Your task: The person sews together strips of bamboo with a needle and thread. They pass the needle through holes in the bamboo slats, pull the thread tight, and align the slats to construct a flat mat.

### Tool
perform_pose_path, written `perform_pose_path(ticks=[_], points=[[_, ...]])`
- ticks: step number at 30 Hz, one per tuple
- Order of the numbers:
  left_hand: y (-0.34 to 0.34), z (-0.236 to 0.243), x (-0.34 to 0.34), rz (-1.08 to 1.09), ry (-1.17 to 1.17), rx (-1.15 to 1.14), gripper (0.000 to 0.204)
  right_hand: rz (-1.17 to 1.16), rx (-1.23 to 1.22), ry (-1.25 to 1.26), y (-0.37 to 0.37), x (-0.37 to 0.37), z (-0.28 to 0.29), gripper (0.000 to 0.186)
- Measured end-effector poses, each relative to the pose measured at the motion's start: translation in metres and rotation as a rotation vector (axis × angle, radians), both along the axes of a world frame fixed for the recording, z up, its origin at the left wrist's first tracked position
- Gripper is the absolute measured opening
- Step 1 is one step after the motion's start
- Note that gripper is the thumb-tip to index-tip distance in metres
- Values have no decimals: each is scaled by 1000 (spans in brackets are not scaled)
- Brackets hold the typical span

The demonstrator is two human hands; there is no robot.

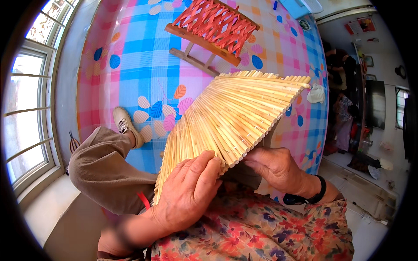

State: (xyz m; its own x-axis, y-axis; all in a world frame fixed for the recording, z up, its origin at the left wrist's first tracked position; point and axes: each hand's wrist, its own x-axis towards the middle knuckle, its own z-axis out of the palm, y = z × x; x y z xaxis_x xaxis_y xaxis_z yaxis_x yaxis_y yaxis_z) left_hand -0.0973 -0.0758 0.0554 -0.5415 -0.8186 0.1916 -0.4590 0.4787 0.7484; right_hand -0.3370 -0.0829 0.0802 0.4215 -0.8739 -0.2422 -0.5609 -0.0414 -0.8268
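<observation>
A fan-shaped mat of pale yellow stalks, bound side by side, slopes across my lap. At its near edge my left hand presses on top, fingers curled over the stalk ends and closed on them. From the right, my right hand reaches to the same edge a little further along. Its thumb and fingers come together at the mat's rim, where the fingertips are partly hidden beneath the stalks. A thin thread or small item between them cannot be made out. A red strip shows beside my left wrist.
A folding wooden stool with a red woven strap seat lies beyond the mat on a checked, leaf-patterned cover. A crumpled white cloth sits at the right. Scissors are by the left window wall. People are in the background.
</observation>
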Motion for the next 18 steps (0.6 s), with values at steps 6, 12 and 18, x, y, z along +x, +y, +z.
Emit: perform_pose_path(ticks=[6,12,18], points=[[-1,1,-7,-37,-49,-8,64,-47,-3,-58,3,0,-5,25],[-13,2,-8,-37,-125,-14,58,-102,102,-20,-2,5,7,18],[-23,6,-8,33,-218,-94,49,-130,106,-43,-14,12,3,19]])
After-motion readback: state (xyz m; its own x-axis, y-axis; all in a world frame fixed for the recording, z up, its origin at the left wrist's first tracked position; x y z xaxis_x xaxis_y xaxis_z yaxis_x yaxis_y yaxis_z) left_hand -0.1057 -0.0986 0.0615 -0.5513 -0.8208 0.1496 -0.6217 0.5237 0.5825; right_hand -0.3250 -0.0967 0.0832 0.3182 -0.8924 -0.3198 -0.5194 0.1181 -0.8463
